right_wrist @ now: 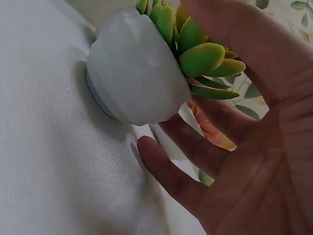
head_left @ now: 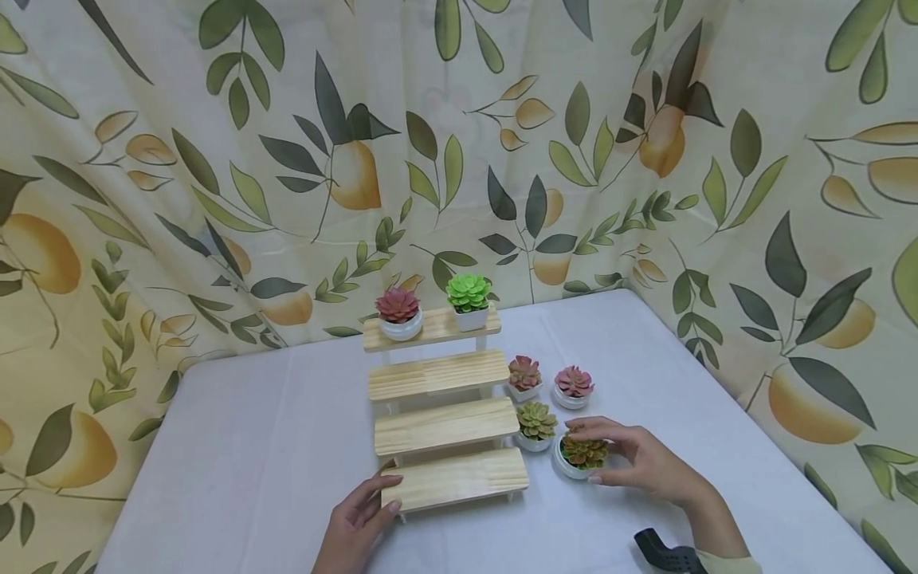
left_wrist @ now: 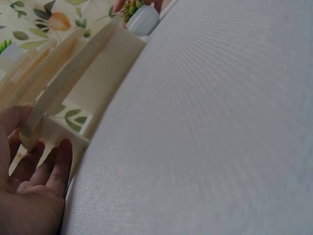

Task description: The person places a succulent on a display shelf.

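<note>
Head view: right hand (head_left: 638, 466) has its fingers curled round the brown-green succulent (head_left: 582, 456), thumb low by its white pot (head_left: 565, 465). So, grasping it; can't tell how firmly, or whether the base is off the table (head_left: 237, 446). It's right of the wooden stand's (head_left: 459, 480) lowest tier, between that and the table's right edge. Left hand (head_left: 358, 510) grips the lowest board's left end. Olive succulent (head_left: 536, 421) is just beside mine; two pinkish succulents (head_left: 574, 383) sit beyond, toward the far-right corner. Top tier, nearest the far edge: red succulent (head_left: 398, 307), bright green succulent (head_left: 468, 293).

To do this well, I'd load the pot wall, not the leaves; they may pull loose. Straight lift first, to clear the olive neighbour. Light hold on the stand, since a shove could skew it.
</note>
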### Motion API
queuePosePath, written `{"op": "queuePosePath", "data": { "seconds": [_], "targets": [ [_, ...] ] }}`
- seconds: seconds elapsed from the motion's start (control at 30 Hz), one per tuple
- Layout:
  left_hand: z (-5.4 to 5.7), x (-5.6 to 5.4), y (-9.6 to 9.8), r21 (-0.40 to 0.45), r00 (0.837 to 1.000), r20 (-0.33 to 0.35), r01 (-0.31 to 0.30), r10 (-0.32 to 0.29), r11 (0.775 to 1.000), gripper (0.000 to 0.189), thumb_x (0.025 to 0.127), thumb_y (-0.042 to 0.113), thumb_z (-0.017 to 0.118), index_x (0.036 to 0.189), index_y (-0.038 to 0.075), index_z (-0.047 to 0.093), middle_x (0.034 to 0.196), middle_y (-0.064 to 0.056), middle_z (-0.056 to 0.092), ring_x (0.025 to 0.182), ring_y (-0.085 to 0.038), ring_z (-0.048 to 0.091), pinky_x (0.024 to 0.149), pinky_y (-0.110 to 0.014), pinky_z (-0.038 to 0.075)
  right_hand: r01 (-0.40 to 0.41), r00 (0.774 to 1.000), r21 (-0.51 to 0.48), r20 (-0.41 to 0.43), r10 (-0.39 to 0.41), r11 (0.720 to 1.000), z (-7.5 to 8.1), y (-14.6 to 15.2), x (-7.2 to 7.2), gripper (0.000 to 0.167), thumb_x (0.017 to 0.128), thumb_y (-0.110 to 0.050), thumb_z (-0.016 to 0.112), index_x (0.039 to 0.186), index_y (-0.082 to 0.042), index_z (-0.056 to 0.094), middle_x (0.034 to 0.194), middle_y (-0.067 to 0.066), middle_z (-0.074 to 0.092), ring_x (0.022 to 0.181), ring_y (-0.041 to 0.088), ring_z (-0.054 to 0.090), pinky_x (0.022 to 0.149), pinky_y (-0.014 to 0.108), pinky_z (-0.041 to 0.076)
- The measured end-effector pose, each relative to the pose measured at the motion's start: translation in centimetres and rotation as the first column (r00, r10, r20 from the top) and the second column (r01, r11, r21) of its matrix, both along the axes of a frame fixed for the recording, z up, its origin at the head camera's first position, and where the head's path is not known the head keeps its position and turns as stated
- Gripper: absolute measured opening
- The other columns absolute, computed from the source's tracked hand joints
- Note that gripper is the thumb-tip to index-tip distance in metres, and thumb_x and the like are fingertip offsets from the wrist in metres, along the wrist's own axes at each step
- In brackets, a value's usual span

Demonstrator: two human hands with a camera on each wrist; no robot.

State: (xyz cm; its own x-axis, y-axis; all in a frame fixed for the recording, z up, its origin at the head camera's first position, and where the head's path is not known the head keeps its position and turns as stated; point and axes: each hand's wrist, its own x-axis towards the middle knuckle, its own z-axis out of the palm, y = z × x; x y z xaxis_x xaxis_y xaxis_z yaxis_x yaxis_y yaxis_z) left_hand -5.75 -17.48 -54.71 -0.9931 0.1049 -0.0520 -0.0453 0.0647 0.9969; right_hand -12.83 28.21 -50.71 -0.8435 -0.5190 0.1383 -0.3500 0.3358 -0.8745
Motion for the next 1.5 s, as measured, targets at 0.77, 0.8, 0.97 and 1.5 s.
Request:
{"op": "queuePosePath", "data": {
  "seconds": [0.77,0.8,0.97,1.5],
  "targets": [
    [0.4,-0.1,0.2,0.035,0.999,0.034,-0.006,0.004,0.999,0.039,0.097,0.021,0.075,0.131,0.004,0.065,0.154,-0.030,0.041,0.142,-0.050,0.037,0.106,-0.030,0.047,0.031,1.000,0.038,0.003,-0.031,0.999,-0.9,-1.4,-0.2,0.061,0.081,-0.018,0.091,0.134,-0.018,0.060,0.141,0.005,0.060,0.132,0.009,0.051,0.108,0.017,0.036],
    [0.4,0.0,0.2,0.032,0.999,0.031,-0.006,0.004,0.999,0.039,0.098,0.021,0.075,0.131,0.003,0.065,0.154,-0.030,0.041,0.142,-0.049,0.037,0.106,-0.030,0.047,0.030,1.000,0.040,0.004,-0.030,0.999,-0.9,-1.5,-0.2,0.062,0.081,-0.017,0.091,0.134,-0.018,0.060,0.140,0.005,0.060,0.132,0.009,0.051,0.108,0.017,0.036],
    [0.5,0.1,0.3,0.043,0.999,0.039,-0.003,0.001,0.999,0.040,0.098,0.020,0.074,0.132,0.002,0.064,0.154,-0.029,0.042,0.143,-0.048,0.037,0.108,-0.031,0.046,0.046,0.999,0.085,-0.019,-0.045,0.995,-1.2,-1.5,-0.3,0.063,0.081,-0.017,0.090,0.135,-0.020,0.058,0.139,0.001,0.060,0.132,0.010,0.051,0.109,0.019,0.039],
    [0.5,0.3,0.4,-0.008,1.000,0.025,-0.018,0.019,1.000,0.040,0.097,0.022,0.075,0.132,0.004,0.064,0.148,-0.020,0.053,0.145,-0.046,0.034,0.114,-0.045,0.030,0.314,0.926,-0.077,-0.195,-0.323,0.946,-0.6,-1.6,-0.1,0.080,0.080,-0.005,0.090,0.149,-0.010,0.049,0.149,0.012,0.051,0.130,0.000,0.047,0.099,0.014,0.047]
  ]
}}
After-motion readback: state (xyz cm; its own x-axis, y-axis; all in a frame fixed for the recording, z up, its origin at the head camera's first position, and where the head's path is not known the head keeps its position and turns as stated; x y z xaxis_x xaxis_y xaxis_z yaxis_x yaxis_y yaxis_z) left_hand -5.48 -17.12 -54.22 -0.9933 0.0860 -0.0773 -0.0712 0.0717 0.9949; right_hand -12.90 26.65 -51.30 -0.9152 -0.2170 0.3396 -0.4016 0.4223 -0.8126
